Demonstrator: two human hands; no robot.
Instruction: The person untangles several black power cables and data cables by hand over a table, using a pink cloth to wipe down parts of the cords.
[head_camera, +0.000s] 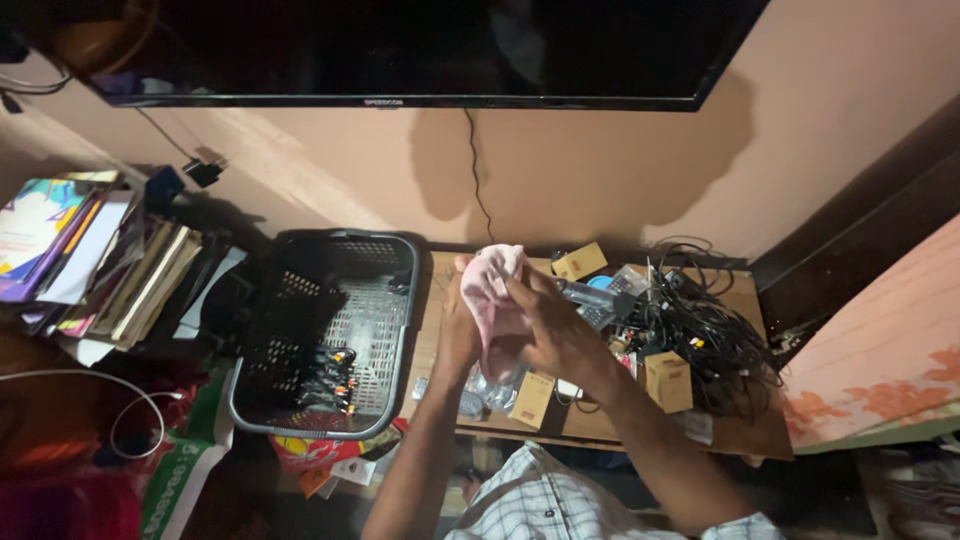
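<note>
Both my hands are raised over a small wooden table and grip a pale pink cloth between them. My left hand holds the cloth's left side from below. My right hand closes over its right side, fingers spread across the fabric. Part of the cloth is hidden behind my right hand. Below my hands lie clear plastic wrappers on the table.
A grey plastic basket with cables in it stands left of the table. A tangle of black cables, small cardboard boxes and a remote crowd the table's right. Stacked books lie far left. A wall-mounted screen hangs above.
</note>
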